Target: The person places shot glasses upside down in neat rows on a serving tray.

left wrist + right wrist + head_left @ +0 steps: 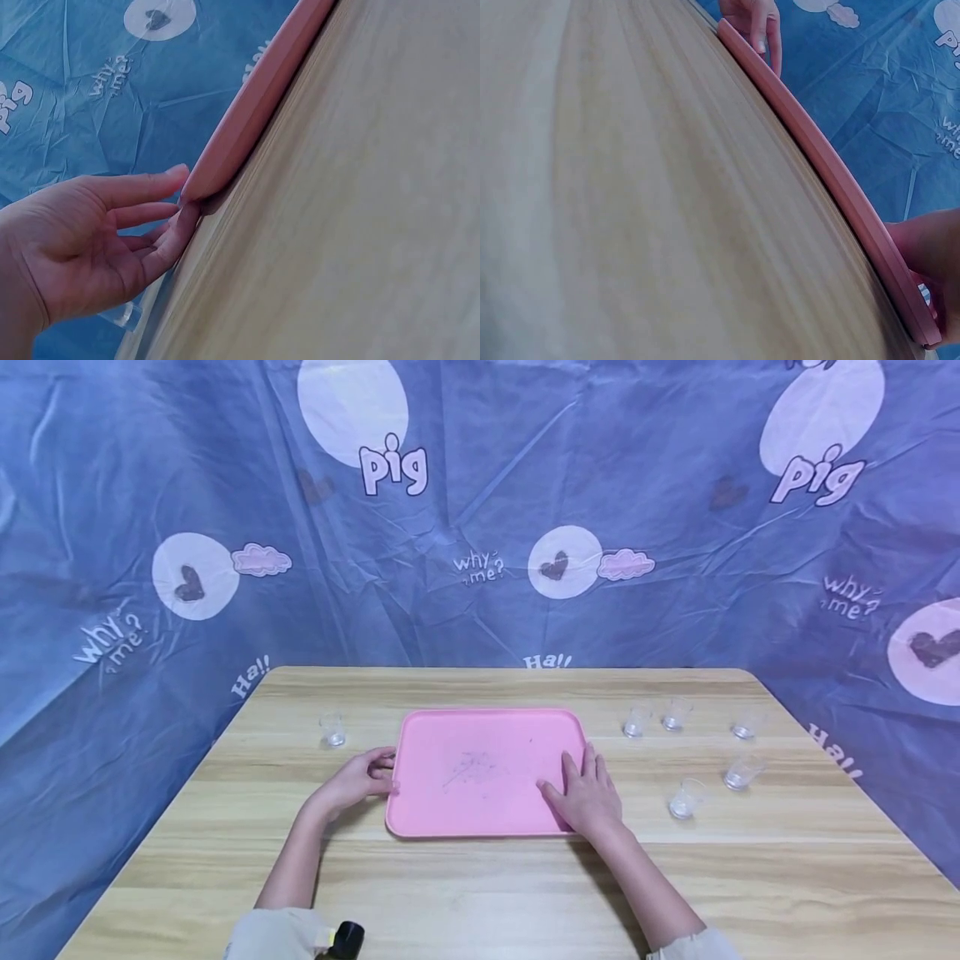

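Observation:
A pink rectangular tray point(480, 814) lies on the wooden table, its inner surface marked with dark scratches. At its left edge, my left hand point(356, 783) grips the rim; in the left wrist view the thumb is at the top of the tray's corner and fingers reach under it. My right hand point(591, 797) holds the tray's right side, with thumb and forefinger over the inner surface and other fingers along the outer rim. In the right wrist view, the tray's wall point(817, 150) partly hides the right hand point(934, 247).
One small clear glass point(332, 730) stands left of the tray. To the right are several more clear glasses, including a near one point(685, 799) and one by the tray's far corner point(636, 722). A blue printed cloth point(480, 510) hangs behind the table point(480, 893).

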{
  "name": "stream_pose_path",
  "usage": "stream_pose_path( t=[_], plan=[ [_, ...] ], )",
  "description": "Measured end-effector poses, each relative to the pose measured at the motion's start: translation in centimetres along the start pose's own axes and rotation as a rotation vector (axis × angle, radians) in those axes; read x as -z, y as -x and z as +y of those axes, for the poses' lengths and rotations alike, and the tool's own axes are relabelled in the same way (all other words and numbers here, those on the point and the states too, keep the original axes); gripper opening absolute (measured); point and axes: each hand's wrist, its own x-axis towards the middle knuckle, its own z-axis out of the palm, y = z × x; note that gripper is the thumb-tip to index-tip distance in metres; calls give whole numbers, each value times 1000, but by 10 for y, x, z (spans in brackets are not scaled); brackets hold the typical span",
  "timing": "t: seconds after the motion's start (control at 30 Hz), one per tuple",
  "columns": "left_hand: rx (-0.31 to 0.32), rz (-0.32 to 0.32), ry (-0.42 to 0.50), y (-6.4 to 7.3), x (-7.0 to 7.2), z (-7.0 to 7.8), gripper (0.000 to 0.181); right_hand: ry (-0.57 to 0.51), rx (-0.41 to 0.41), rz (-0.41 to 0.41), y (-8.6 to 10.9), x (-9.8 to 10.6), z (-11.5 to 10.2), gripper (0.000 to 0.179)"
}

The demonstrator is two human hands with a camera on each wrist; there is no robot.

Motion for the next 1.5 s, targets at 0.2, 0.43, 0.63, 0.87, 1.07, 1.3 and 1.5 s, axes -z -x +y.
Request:
stream_pose_path(
  t=[0.2,0.43,0.63,0.87,1.07,1.3,1.5],
  plan=[
    [-5,-25,-1,0,0,-2,63,-25,-5,15,1,-2,1,72],
    [7,-40,-3,0,-2,0,63,-276,1,207,-11,1,21,47],
    [-4,-31,-15,-2,0,3,63,-623,-42,160,-29,12,48,41],
    [-14,10,-46,-3,4,6,64,-751,-78,54,-35,16,59,40],
    [-97,311,-57,-2,22,16,58,-753,-82,65,-36,16,60,40],
    [-167,642,-136,4,54,17,59,-760,-83,53,-37,15,61,40],
    [-129,585,-161,-1,71,9,75,-760,-80,55,-38,15,60,40]
  ],
)
